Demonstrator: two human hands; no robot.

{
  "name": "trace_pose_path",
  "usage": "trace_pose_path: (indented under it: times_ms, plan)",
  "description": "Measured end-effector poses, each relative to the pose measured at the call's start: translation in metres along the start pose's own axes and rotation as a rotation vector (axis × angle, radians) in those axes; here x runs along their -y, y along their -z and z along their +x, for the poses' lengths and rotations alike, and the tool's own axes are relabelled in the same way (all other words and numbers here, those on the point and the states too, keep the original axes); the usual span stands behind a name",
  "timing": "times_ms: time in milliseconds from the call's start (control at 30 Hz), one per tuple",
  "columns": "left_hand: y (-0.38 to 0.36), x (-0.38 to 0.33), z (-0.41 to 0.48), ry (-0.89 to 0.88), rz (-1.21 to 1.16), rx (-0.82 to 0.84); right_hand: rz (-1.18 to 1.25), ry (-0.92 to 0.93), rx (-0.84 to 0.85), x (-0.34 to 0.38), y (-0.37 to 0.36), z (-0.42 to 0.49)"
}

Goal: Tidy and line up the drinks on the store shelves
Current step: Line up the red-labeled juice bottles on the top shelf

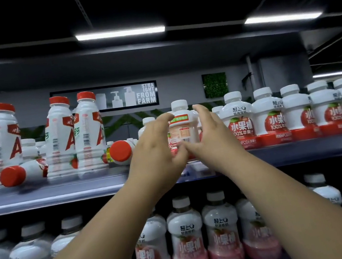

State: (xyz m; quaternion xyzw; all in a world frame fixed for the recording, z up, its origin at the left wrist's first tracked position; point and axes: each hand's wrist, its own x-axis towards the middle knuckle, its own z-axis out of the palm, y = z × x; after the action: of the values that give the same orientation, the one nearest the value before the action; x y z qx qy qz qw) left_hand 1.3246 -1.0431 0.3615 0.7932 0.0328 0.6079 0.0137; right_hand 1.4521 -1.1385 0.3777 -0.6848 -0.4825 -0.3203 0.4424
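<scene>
A white-capped apple juice bottle [182, 125] stands on the upper shelf [51, 192] with its back label and barcode facing me. My left hand [154, 146] and my right hand [209, 134] cup it from either side, fingers curved around its body and thumbs meeting low in front. To its right a row of matching apple juice bottles [269, 116] faces forward. Left of it stand tall red-capped white bottles [59, 137]; two more red-capped bottles [22, 173] [121, 153] lie on their sides.
The lower shelf holds a row of pink-based juice bottles [187, 238] behind my forearms. A dark sign reading "STRAIGHT FROM FARM" [127, 96] hangs on the back wall. Ceiling light strips [120, 33] run overhead.
</scene>
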Motion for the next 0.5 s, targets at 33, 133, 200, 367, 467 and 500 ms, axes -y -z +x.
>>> trace_pose_path:
  times_ms: [33,133,200,367,467,500]
  plan:
    - [-0.005,-0.002,0.004,0.07,-0.014,0.011,-0.018,0.042,-0.058,-0.003,0.003,-0.003]
    - [-0.022,-0.008,0.019,0.286,0.033,0.088,-0.079,0.157,-0.206,-0.021,0.014,-0.012]
    - [-0.034,-0.009,0.028,0.406,0.098,0.155,-0.137,0.19,-0.271,-0.038,0.02,-0.014]
    - [-0.053,-0.012,0.046,0.513,0.067,0.22,-0.302,0.126,-0.327,-0.073,0.028,-0.013]
    - [-0.059,-0.015,0.052,0.569,-0.207,0.278,-0.24,0.043,-0.295,-0.083,0.028,-0.015]
    - [-0.062,-0.017,0.052,0.554,-0.187,0.296,-0.227,0.026,-0.288,-0.085,0.027,-0.015]
